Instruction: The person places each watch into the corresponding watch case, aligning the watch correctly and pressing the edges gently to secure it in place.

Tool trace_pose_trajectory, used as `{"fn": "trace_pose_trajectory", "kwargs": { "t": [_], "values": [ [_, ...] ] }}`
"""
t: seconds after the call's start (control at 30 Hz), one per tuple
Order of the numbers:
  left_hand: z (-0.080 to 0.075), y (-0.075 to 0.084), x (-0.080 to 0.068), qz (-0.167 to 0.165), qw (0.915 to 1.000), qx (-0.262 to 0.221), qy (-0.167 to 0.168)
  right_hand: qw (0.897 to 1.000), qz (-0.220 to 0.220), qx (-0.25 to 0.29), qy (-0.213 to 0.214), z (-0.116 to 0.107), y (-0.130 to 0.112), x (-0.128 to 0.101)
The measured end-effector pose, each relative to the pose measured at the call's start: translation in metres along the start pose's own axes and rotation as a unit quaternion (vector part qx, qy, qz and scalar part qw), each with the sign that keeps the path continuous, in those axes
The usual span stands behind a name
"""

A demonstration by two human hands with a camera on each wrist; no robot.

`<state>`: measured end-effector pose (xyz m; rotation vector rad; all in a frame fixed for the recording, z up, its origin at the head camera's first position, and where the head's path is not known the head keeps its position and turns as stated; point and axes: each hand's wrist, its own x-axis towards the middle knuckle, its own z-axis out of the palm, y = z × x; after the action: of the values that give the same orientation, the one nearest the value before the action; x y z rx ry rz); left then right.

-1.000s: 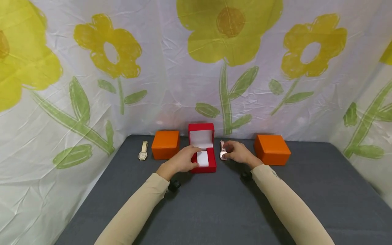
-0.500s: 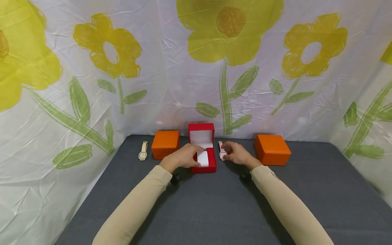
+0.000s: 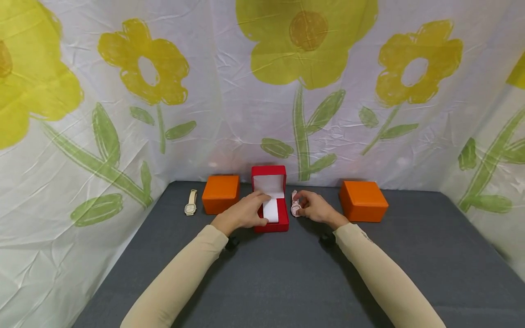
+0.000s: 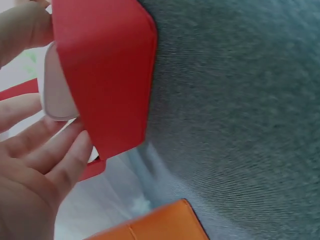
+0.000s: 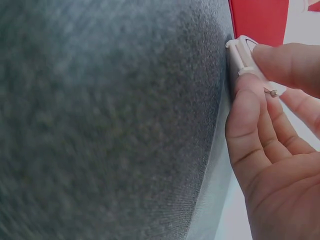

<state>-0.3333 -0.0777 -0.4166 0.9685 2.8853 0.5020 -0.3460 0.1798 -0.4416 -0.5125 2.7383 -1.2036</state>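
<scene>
A red watch box [image 3: 284, 214] stands with its lid raised at the back of the table. My left hand [image 3: 242, 211] reaches over its left side, thumb and fingers around the white cushion [image 3: 270, 210] inside. In the left wrist view the cushion [image 4: 56, 92] shows between the thumb and fingers, rising past the box's red edge [image 4: 107, 75]. Just right of the box, my right hand [image 3: 317, 208] pinches a pale pink watch [image 3: 295, 208] by its side. The right wrist view shows the watch case [image 5: 245, 54] between thumb and fingers; much of the strap is hidden.
An orange box [image 3: 221, 195] stands left of the red one, with a cream-strapped watch [image 3: 190, 202] lying beyond it. Another orange box [image 3: 362, 200] is behind the right forearm. A flower-printed curtain [image 3: 229, 114] hangs along the back of the grey table [image 3: 270, 282].
The pink watch has shifted slightly left toward the red box and turned a little in my right hand. The white cushion's far end sits a bit higher; the left hand has barely moved.
</scene>
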Motion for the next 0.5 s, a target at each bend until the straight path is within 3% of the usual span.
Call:
{"fn": "trace_pose_trajectory", "kwargs": {
  "t": [0.33, 0.5],
  "values": [
    [0.0071, -0.005, -0.0043, 0.031, 0.9979, -0.029, 0.048, 1.0, -0.022, 0.013, 0.011, 0.0046, -0.0016, -0.0024],
    [0.0093, -0.007, -0.0045, 0.074, 0.9927, -0.028, 0.091, 0.999, -0.041, 0.021, 0.03, 0.0056, -0.0006, -0.0032]
  ]
}}
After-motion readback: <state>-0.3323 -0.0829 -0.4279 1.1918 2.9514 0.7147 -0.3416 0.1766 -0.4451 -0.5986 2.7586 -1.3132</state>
